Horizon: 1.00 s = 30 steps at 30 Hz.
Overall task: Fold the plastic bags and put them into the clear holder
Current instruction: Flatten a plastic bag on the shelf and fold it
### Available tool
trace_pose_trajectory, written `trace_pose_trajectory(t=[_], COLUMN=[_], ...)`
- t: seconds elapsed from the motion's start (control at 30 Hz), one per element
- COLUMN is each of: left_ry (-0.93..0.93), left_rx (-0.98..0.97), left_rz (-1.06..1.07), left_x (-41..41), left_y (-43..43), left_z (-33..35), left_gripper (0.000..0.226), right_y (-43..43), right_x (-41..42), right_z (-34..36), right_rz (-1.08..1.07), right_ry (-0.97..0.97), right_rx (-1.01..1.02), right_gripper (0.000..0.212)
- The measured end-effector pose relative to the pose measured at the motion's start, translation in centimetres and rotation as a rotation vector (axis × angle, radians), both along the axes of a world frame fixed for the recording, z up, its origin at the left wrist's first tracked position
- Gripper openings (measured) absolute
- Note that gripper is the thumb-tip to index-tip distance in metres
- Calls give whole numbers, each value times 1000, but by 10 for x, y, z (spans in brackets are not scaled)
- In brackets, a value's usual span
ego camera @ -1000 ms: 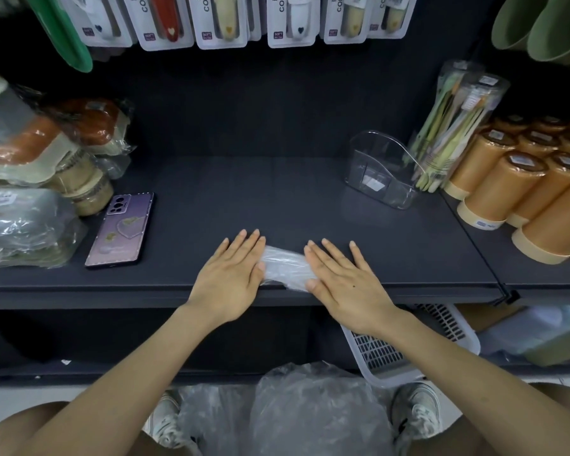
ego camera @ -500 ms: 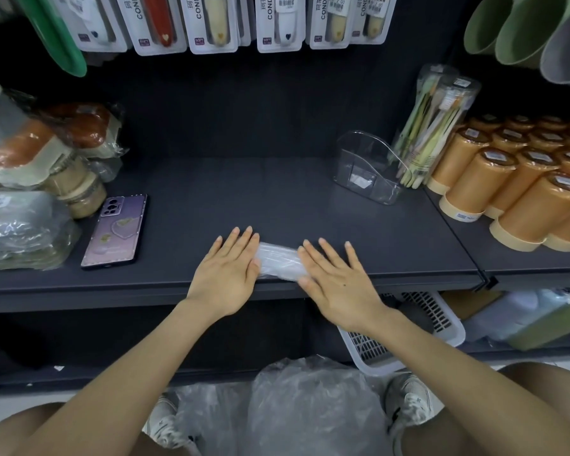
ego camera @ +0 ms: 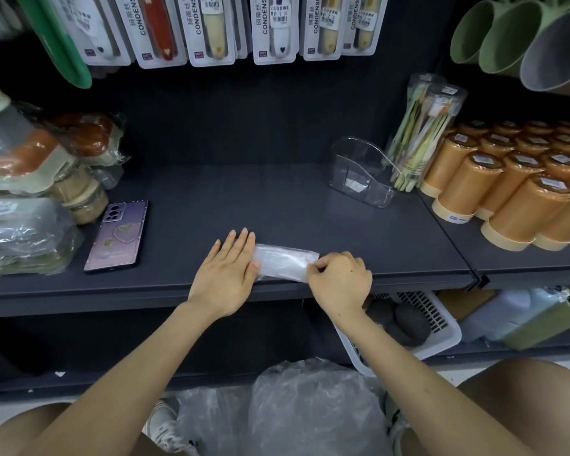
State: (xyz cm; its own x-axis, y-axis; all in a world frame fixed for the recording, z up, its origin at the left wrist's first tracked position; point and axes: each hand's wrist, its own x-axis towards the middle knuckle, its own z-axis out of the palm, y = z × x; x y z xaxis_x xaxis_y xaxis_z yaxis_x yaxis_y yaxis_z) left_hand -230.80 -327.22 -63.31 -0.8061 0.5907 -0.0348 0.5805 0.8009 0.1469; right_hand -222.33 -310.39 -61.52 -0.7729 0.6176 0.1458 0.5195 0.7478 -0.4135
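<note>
1. Kept the left hand point(ego camera: 226, 274) flat, fingers straight and close together, pressing down the left end of the folded plastic bag point(ego camera: 285, 263), just as half a second before.
2. Changed the right hand point(ego camera: 339, 279): no longer spread flat over the bag's right end, but curled, with thumb and fingertips pinching that end.
3. Uncovered more of the bag that way; now visible as a pale, narrow strip stretched between the two hands, longer than in the earlier frame.
4. Left the bag on the dark shelf point(ego camera: 277, 209), close to the front edge and lying crosswise, well apart from the clear holder point(ego camera: 359, 174).
5. Left the holder in its earlier place at the back right of the shelf, just beside the clear packs of long thin coloured items point(ego camera: 422, 133). Saw a pale patch low inside it, but could not tell whether sticker or bag.
6. Left the phone point(ego camera: 117, 236) lying camera side up to the left of the left hand, in the same spot as before, near the wrapped goods point(ego camera: 30, 159) stacked at the shelf's left end.
7. Had a heap of loose plastic bags point(ego camera: 310, 406) low in view, below the shelf and between the knees.
8. Reached the right forearm over a white slotted basket point(ego camera: 441, 327) on the lower shelf.
9. Had rows of orange canisters point(ego camera: 514, 199) standing to the right of the packs.
</note>
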Motion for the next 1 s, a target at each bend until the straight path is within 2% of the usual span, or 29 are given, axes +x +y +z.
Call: trace_pose_trajectory(t=[0.03, 0.1, 0.2, 0.23, 0.27, 0.33, 0.47, 0.6, 0.7, 0.77, 0.87, 0.93, 1.0], left_ry=[-27, -153, -495, -538, -505, -452, -636, -793, -865, -922, -978, -1005, -1003], left_rx=[24, 214, 813, 954, 973, 867, 678, 774, 890, 1007, 1172, 1289, 1362], left_rz=[9, 58, 282, 331, 330, 219, -35, -38, 35, 105, 212, 293, 355], left_x=[0, 2, 4, 3, 1, -3, -6, -2, 3, 8, 17, 21, 26], left_y=[-1, -4, -10, -12, -12, -8, 13, 23, 25, 27, 32, 34, 36], left_z=[3, 8, 27, 35, 42, 52, 69, 75, 73, 71, 71, 70, 69], left_gripper=[68, 63, 59, 54, 50, 42, 33, 8, 7, 5, 9, 5, 8], right_y=[-1, -1, 10, 16, 22, 34, 48, 58, 63, 63, 54, 44, 32], right_x=[0, 2, 9, 11, 12, 12, 5, -6, -14, -18, -16, -8, 2], right_z=[0, 0, 9, 15, 21, 35, 70, 101, 114, 117, 112, 101, 83], right_rz=[-10, 7, 87, 131, 188, 323, 532, 648, 668, 638, 505, 438, 417], right_ry=[16, 106, 254, 277, 293, 278, 175, 68, 59, 110, 231, 195, 122], right_rx=[-24, -112, -356, -417, -455, -462, -413, -367, -370, -494, -875, -1021, -1082], right_gripper=[22, 19, 12, 10, 12, 20, 18, 13, 7, 2, 25, 33, 32])
